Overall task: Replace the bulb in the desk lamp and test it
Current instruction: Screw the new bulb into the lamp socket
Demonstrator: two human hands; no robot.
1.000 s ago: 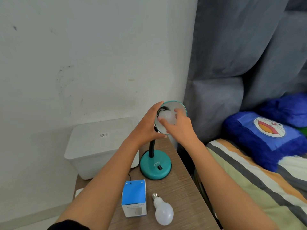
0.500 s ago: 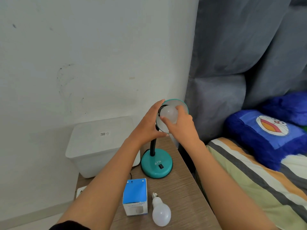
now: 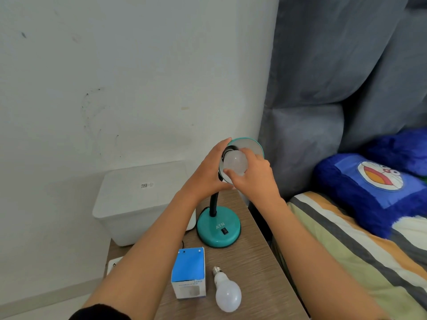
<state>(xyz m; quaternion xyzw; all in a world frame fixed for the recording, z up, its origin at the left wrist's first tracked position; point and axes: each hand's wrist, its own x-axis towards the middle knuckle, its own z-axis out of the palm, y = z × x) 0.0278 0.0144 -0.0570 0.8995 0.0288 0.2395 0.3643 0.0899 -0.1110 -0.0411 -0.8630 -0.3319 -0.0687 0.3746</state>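
Bulb (image 3: 234, 163) position: in the mouth of the teal shade (image 3: 251, 146), at the socket, with the shade tipped toward us. Our right hand (image 3: 254, 179) wraps fingers and thumb round the globe. Our left hand (image 3: 208, 172) grips the back of the shade to steady it.

Change over the last second: the right hand has shifted its hold round the globe, and more of the glass now shows. We read this as part of a twist, but cannot tell whether the bulb is threading in or out.

Second bulb (image 3: 227, 294) lies on its side on the wooden table (image 3: 254, 262), just beside the blue-topped box (image 3: 189, 273). Neither hand is on the switch (image 3: 224, 231) on the lamp base (image 3: 218, 225), so we judge the test still remains.
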